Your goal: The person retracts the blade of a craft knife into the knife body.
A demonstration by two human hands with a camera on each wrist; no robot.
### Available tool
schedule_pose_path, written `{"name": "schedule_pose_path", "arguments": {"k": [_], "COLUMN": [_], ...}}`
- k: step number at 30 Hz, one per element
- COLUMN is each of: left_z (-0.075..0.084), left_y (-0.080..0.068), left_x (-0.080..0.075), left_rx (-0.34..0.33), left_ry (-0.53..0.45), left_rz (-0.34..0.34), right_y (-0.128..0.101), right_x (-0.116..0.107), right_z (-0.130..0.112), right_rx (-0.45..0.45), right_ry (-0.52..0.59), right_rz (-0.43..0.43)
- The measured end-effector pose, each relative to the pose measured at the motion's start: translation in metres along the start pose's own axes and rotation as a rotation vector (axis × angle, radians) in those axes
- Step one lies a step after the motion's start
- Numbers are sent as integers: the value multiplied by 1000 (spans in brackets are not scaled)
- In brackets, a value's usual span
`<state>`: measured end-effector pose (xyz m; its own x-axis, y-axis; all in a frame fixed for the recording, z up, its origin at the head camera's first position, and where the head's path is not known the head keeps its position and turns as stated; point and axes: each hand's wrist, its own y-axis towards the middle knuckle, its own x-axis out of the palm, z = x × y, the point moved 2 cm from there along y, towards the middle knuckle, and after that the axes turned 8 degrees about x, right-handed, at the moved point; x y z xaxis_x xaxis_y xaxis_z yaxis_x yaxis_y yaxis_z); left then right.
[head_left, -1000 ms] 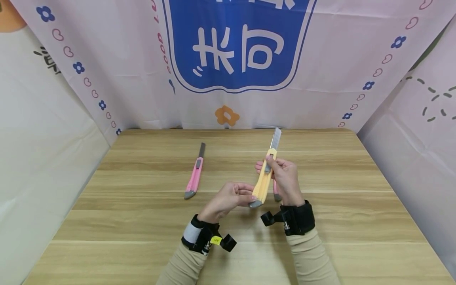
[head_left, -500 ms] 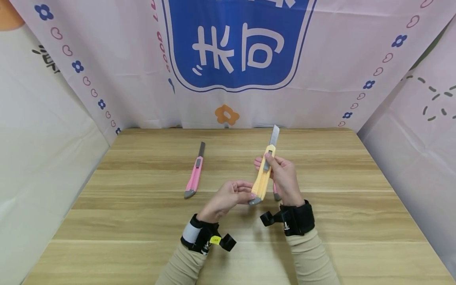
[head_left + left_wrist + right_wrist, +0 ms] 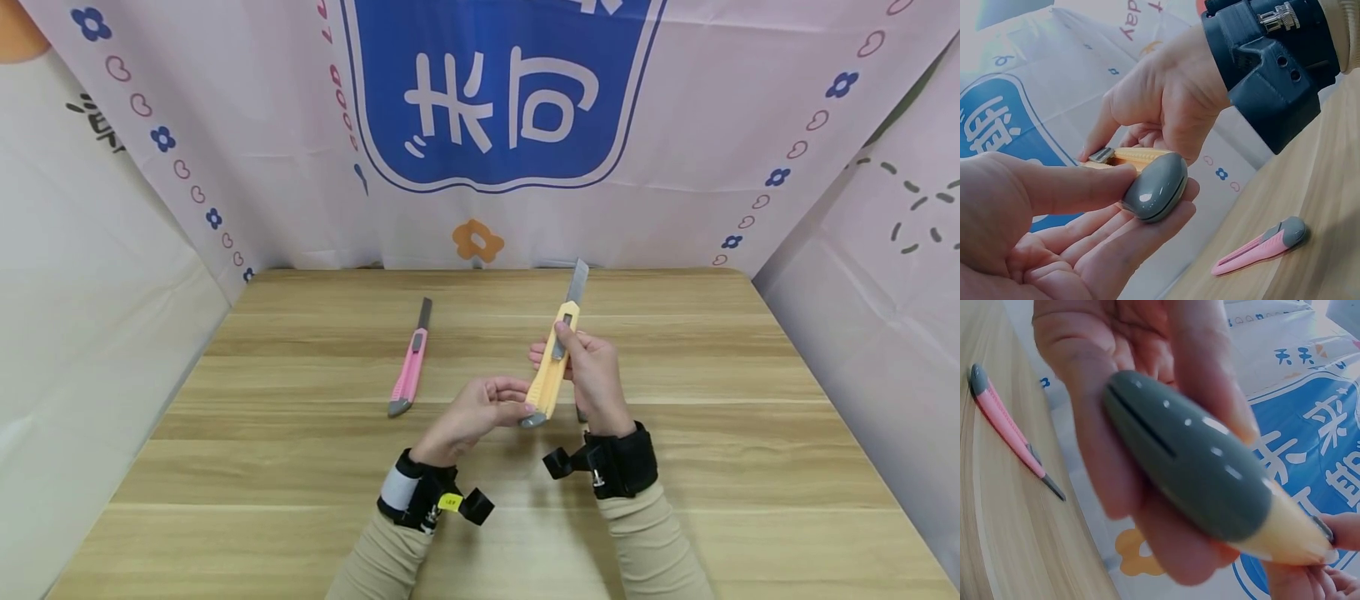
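Blade length has changed under my thumb: a second ago it stood long, half a second ago it was drawn in short, and now it is out a touch more again. Both hands have drifted slightly toward me and to the left.

Nearest: my left hand (image 3: 480,412), fingers curled, pinching the grey end cap (image 3: 1155,187) of the yellow utility knife (image 3: 550,372) between thumb and fingertips. The left wrist view shows the cap seated against my fingers, thumb laid over it.

Just beyond, toward 1 o'clock: my right hand (image 3: 592,375) wraps the yellow body, thumb pressed on the slider near the front. The blade (image 3: 577,282) points away at about 12 o'clock, bare, held above the wooden table (image 3: 750,433).

Behind my right hand, a second cutter's grey end just shows on the table; the rest is hidden.

Further, toward 11 o'clock: a pink utility knife (image 3: 409,372) lies flat, blade slightly exposed, well apart from both hands.

Far: printed cloth backdrop (image 3: 495,92).

Risks, as I judge them: the thumb slipping off the slider could let the blade shoot out. A loose pinch on the cap could let the knife pivot, its edge swinging toward my fingers.
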<state>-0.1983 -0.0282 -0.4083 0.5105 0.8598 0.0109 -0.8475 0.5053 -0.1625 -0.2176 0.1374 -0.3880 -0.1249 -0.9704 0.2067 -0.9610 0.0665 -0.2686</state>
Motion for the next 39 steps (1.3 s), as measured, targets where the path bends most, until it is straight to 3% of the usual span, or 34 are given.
{"name": "schedule_pose_path", "arguments": {"k": [13, 39], "left_z": [1, 2], "left_y": [-2, -4], "left_x": [-3, -5], "left_rx": [28, 18], "left_ry": [-21, -35], "left_rz": [-51, -25], "right_y": [-3, -2], "right_x": [2, 5], "right_z": [-1, 1], "right_rx": [-20, -15], "right_ry": [26, 10], "right_rz": [-19, -39]}}
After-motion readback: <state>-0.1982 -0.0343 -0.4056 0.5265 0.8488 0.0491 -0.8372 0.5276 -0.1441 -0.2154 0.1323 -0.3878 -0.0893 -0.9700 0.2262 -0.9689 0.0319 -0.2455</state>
